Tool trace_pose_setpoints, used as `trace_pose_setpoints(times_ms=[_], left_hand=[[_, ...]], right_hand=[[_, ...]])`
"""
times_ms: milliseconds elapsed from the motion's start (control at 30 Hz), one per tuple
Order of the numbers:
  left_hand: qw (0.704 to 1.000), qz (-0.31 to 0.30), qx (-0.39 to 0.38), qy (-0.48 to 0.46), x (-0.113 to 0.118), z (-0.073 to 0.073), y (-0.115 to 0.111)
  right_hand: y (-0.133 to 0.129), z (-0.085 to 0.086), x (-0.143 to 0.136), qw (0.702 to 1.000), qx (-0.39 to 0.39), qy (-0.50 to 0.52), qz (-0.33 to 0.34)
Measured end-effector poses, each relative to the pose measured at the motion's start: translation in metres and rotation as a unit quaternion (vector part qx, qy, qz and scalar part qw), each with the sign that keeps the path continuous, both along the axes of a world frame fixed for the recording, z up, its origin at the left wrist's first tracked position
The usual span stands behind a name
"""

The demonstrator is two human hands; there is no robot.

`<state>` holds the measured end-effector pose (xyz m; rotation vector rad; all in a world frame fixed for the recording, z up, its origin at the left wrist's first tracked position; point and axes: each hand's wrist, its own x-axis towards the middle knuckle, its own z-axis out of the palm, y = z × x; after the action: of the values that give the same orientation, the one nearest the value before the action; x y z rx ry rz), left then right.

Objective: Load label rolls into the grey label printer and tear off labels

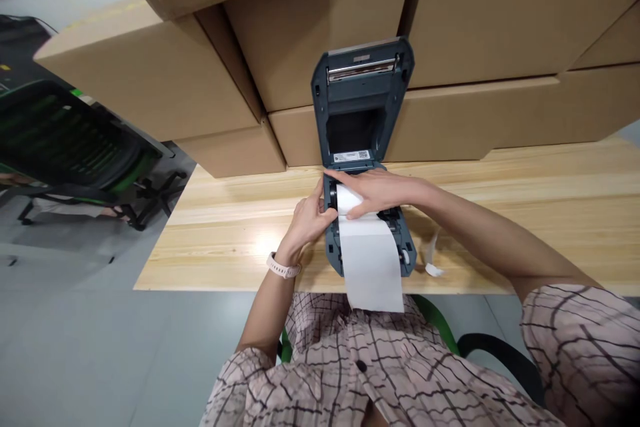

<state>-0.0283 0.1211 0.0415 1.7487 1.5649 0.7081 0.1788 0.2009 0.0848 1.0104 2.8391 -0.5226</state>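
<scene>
A dark grey label printer (406, 240) lies on the wooden table with its lid (323, 107) raised. White label paper (373, 260) runs out of its body and hangs over the table's front edge. My left hand (311, 217) is at the printer's left side, thumb and fingers apart on the rim beside the roll. Over the roll (347, 199) lies my right hand (373, 190), its fingers spread, reaching to the left rim near the hinge. Part of the roll is hidden under it.
Cardboard boxes (460, 20) stand stacked along the back of the wooden table (225, 233). A small curled paper scrap (433, 269) lies right of the printer. Off to the left are an office chair (65, 140) and part of a person on the floor side.
</scene>
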Motion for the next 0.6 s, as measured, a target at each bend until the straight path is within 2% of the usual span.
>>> trace_pose_setpoints(times_ms=[67,167,267,300,367,467,533,600], left_hand=[[1.0,-0.001,0.003,-0.001,-0.001,-0.001,0.001],[1.0,0.002,0.002,-0.012,0.0,0.0,0.0],[1.0,0.004,-0.003,-0.03,0.0,0.001,-0.001],[0.999,0.002,-0.003,-0.036,0.001,0.001,-0.002],[0.999,-0.002,0.0,-0.045,0.001,0.001,-0.003],[0.999,0.004,0.0,-0.042,0.001,0.0,-0.003],[0.999,0.012,-0.004,-0.042,0.001,0.0,-0.003],[0.999,0.011,-0.007,-0.051,0.001,0.0,-0.003]], right_hand=[[0.001,0.003,-0.002,1.0,0.005,0.01,0.003],[-0.005,0.021,0.015,0.994,-0.028,0.092,0.052],[-0.014,0.048,0.053,0.969,-0.041,0.22,0.106],[-0.017,0.055,0.069,0.961,-0.027,0.256,0.106],[-0.017,0.064,0.102,0.951,0.01,0.303,0.064],[-0.004,0.052,0.144,0.936,0.034,0.345,-0.052],[0.01,0.032,0.16,0.924,0.036,0.358,-0.128],[0.024,0.007,0.164,0.917,0.021,0.351,-0.189]])
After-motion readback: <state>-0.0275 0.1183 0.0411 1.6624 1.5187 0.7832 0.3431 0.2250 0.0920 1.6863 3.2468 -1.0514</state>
